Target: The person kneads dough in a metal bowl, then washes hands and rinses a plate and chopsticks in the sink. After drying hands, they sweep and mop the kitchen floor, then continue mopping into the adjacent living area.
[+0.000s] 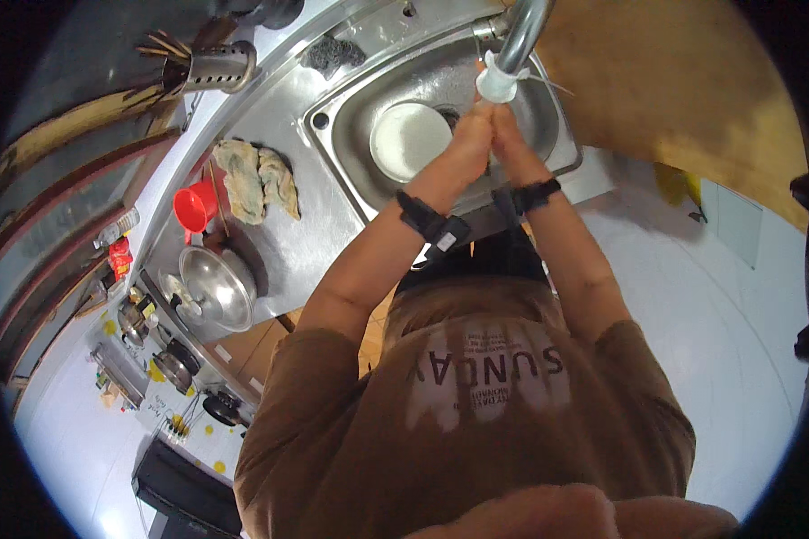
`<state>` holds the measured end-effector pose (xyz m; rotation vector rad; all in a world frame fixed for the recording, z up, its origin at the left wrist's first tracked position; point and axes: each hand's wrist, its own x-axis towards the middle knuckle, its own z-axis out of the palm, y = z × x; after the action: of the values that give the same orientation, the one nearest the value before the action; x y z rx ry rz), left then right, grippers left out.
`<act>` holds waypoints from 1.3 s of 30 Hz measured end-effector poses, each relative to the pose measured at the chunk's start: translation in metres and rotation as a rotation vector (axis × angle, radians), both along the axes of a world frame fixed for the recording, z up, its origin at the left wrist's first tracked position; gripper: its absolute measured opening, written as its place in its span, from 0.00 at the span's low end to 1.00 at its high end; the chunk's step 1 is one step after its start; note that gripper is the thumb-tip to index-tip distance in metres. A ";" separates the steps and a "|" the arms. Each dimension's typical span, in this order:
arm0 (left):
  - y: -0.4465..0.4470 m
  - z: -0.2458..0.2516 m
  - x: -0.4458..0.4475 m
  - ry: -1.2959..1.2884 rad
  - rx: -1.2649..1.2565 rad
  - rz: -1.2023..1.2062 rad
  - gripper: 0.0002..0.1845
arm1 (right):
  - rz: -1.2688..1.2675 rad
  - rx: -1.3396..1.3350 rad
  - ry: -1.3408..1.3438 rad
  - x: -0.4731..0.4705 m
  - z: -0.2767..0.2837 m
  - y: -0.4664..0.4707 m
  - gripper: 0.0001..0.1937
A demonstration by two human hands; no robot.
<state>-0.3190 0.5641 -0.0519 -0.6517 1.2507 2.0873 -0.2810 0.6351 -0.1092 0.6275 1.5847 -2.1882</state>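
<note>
My left hand (470, 140) and my right hand (505, 132) are pressed together over the stainless steel sink (354, 158), just below the tap's end. The metal tap (527, 32) comes down from the top, with a white wrap (497, 82) tied around its mouth. That wrap and the hands themselves hide most of my fingers, so whether anything lies between them cannot be told. To the left of my hands, a round white bowl (408, 141) rests on the sink bottom, partly covering the drain. Both wrists carry black straps.
On the steel counter left of the sink lie a stained rag (246, 180), a red plastic mug (194, 207), a steel pot lid (219, 290) and a dark scouring pad (332, 55). A perforated utensil holder (221, 67) with chopsticks is at upper left. A wooden panel (654, 81) borders the right.
</note>
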 end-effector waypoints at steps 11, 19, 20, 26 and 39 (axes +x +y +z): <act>0.003 -0.014 -0.001 0.039 0.114 0.173 0.26 | -0.140 -0.045 0.211 -0.016 0.004 -0.002 0.35; -0.015 -0.060 0.008 0.350 -0.548 -0.221 0.31 | -0.164 0.443 0.481 -0.022 -0.035 -0.016 0.27; -0.014 -0.060 0.009 0.420 -0.651 -0.224 0.27 | -0.164 0.509 0.655 -0.022 -0.038 -0.011 0.26; -0.038 -0.031 -0.015 0.273 -0.391 0.036 0.23 | 0.168 0.770 0.147 -0.010 -0.024 0.004 0.20; -0.011 -0.050 0.020 0.011 0.242 0.186 0.38 | -0.134 0.404 0.121 -0.022 -0.018 -0.019 0.28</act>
<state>-0.2992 0.5529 -0.1022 -0.6672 0.9518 2.3511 -0.3031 0.6163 -0.1268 0.7449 2.1331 -2.0408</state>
